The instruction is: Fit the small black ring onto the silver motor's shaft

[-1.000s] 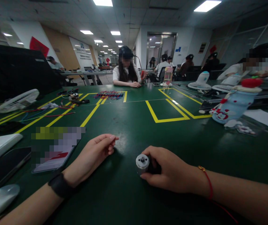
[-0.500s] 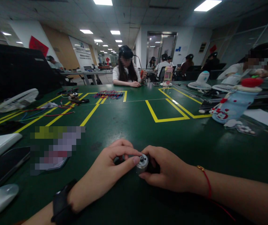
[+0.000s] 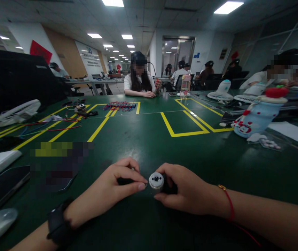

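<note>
A small cylindrical electric motor [image 3: 156, 181] stands with its silver end face up, showing a dark centre and small holes. My right hand [image 3: 187, 188] is wrapped around its right side, with thumb and fingers closed on the body. Just left of the motor, my left hand [image 3: 121, 179] pinches thumb and forefinger together on a tiny dark part [image 3: 146, 185], mostly covered by the fingertips and too small to name. Those fingertips are slightly apart from the motor. Both hands are low over the green table [image 3: 128, 139].
A blurred-out flat item [image 3: 62, 164] and a mouse [image 3: 0, 226] lie to the left. Loose wires [image 3: 120, 106] sit farther back. A blue bottle [image 3: 258, 115] and small fans [image 3: 223, 91] stand on the right. Across the table sits another person [image 3: 140, 78].
My left hand has drawn back left from the motor, and the small dark part on its end face is now between my left fingertips. My right hand still grips the motor.
</note>
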The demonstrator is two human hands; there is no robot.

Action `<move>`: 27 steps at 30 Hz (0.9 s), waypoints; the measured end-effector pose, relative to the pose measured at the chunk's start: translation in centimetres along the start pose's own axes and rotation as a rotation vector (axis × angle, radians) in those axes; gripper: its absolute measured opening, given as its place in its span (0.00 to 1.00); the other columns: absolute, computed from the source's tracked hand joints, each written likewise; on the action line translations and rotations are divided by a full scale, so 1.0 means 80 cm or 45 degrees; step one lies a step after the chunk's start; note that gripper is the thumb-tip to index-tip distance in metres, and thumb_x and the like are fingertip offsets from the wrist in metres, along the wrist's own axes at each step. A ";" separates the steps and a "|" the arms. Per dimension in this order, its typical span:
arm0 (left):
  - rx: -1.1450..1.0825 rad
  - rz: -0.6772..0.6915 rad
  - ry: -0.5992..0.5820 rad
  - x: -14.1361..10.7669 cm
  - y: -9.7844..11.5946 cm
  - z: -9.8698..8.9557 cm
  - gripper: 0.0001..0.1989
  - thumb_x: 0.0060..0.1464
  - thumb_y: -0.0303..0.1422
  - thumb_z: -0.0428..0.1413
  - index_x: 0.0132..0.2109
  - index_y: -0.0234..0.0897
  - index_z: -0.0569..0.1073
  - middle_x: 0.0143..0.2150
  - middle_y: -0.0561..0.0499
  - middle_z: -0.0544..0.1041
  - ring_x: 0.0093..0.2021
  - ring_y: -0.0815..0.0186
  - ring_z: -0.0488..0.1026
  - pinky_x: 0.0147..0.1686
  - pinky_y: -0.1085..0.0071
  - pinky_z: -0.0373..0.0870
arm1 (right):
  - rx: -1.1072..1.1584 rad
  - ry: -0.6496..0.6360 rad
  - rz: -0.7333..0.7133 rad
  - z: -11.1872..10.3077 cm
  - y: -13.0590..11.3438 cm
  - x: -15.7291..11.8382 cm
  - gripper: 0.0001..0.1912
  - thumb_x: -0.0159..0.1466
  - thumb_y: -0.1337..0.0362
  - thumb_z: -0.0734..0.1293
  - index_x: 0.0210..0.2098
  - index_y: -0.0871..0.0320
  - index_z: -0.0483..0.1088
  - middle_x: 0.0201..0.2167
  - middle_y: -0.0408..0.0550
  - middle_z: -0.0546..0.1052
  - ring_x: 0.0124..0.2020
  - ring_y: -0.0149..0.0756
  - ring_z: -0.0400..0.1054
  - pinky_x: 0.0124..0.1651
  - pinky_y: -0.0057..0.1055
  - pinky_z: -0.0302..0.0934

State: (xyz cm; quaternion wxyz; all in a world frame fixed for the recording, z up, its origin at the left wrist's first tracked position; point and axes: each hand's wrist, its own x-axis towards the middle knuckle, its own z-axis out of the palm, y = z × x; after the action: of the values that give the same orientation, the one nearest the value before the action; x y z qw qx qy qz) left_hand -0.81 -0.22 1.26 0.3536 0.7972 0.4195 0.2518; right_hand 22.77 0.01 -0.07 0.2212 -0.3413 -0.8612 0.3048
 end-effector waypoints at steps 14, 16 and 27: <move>0.164 -0.054 0.081 0.002 -0.019 -0.006 0.10 0.61 0.37 0.51 0.42 0.44 0.77 0.42 0.50 0.74 0.43 0.60 0.70 0.43 0.66 0.66 | 0.010 -0.013 0.042 -0.002 -0.002 -0.002 0.16 0.55 0.64 0.70 0.43 0.58 0.67 0.33 0.44 0.73 0.29 0.31 0.63 0.29 0.27 0.55; 0.369 -0.082 0.261 0.002 -0.028 -0.016 0.11 0.61 0.38 0.49 0.41 0.42 0.76 0.44 0.48 0.73 0.44 0.58 0.70 0.45 0.63 0.65 | 0.012 -0.019 0.054 -0.003 -0.003 -0.002 0.16 0.55 0.64 0.70 0.43 0.58 0.67 0.33 0.44 0.73 0.29 0.31 0.63 0.29 0.27 0.55; 1.253 -0.542 0.556 -0.002 -0.064 -0.062 0.29 0.57 0.52 0.43 0.54 0.33 0.68 0.52 0.30 0.63 0.49 0.34 0.62 0.39 0.47 0.66 | -0.005 -0.018 0.052 -0.003 -0.002 -0.002 0.16 0.55 0.63 0.70 0.43 0.58 0.67 0.34 0.45 0.73 0.29 0.32 0.64 0.29 0.28 0.56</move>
State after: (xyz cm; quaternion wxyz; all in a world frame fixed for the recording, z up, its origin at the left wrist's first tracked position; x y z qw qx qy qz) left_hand -6.83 3.40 0.38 -0.1106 0.6955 0.7015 0.1092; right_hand 22.90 -0.12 0.18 0.2082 -0.3573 -0.8561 0.3099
